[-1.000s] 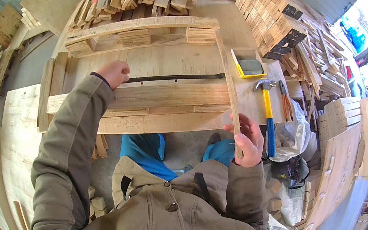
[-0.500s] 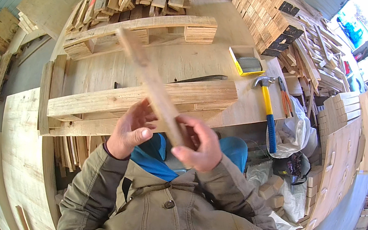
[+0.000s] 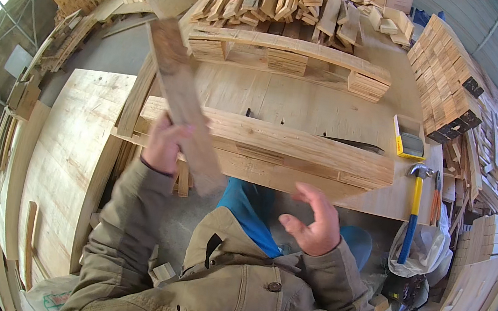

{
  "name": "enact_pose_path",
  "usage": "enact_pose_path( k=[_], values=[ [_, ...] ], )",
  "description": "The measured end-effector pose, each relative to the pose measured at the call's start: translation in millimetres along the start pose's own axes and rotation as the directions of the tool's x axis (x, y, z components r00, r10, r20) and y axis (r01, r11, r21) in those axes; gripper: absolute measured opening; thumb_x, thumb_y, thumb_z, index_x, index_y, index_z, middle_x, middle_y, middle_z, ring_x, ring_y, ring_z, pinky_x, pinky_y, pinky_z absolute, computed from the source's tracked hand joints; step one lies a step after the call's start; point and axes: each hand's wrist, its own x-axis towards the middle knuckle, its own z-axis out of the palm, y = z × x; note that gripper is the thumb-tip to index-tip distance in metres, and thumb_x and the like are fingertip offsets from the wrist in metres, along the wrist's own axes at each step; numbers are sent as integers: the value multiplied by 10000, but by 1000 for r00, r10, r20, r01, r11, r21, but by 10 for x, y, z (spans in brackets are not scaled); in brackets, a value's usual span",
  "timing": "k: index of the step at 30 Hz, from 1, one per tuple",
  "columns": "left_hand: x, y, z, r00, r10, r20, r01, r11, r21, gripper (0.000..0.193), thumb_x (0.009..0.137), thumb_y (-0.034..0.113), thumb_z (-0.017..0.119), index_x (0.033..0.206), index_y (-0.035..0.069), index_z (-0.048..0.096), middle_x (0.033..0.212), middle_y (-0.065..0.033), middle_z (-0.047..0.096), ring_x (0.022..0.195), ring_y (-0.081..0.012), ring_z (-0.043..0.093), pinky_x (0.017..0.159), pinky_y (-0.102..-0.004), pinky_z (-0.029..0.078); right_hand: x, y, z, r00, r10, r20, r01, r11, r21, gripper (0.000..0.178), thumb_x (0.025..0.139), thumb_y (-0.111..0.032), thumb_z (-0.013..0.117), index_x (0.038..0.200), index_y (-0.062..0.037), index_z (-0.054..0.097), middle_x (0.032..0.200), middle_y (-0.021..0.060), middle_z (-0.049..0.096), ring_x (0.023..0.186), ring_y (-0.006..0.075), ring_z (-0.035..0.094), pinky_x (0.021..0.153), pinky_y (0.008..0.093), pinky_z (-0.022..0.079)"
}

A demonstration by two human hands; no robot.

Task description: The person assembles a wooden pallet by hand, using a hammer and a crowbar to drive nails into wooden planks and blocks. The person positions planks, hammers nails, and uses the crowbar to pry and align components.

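A flat wooden board point(image 3: 188, 98) with a dark patch near its far end is gripped by my left hand point(image 3: 167, 142) at its lower half. It slants up and to the left over the left end of a long wooden beam assembly point(image 3: 277, 140), which lies along the near edge of the workbench point(image 3: 251, 95). My right hand point(image 3: 316, 223) hovers apart from the board, fingers spread, in front of the bench edge, with nothing in it. The board's near end is blurred by motion.
Behind lies another beam with blocks point(image 3: 291, 46), then a heap of wood pieces point(image 3: 271, 4). On the right are a yellow box point(image 3: 410, 146), a claw hammer point(image 3: 415, 199) overhanging the edge, and pliers point(image 3: 436, 196). Stacked timber point(image 3: 444, 75) stands back right; plywood point(image 3: 68, 160) lies left.
The board has passed into my left hand alone and moved left. My right hand has let go and opened. The whole view has turned left.
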Motion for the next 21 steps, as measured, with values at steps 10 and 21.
enact_pose_path(
  k=[10, 21],
  values=[
    [1341, 441, -2751, 975, 63, -213, 82, 788, 610, 302, 878, 93, 690, 1141, -53, 665, 985, -84, 707, 859, -181, 663, 772, -331, 534, -616, 463, -269, 942, 311, -130, -297, 948, 116, 466, 869, -43, 772, 1281, 54, 575, 1068, 192, 719, 887, 193, 726, 770, 301, 578],
    [2486, -625, -4121, 987, 111, -114, 35, 550, 834, 434, 843, 88, 694, 1260, -2, 609, 1145, -112, 667, 1023, -246, 628, 844, -388, 547, -706, 389, -569, 892, 395, -223, -400, 916, 22, 429, 861, -52, 777, 1248, 39, 613, 998, 166, 740, 834, 200, 744, 752, 311, 584]
  ],
)
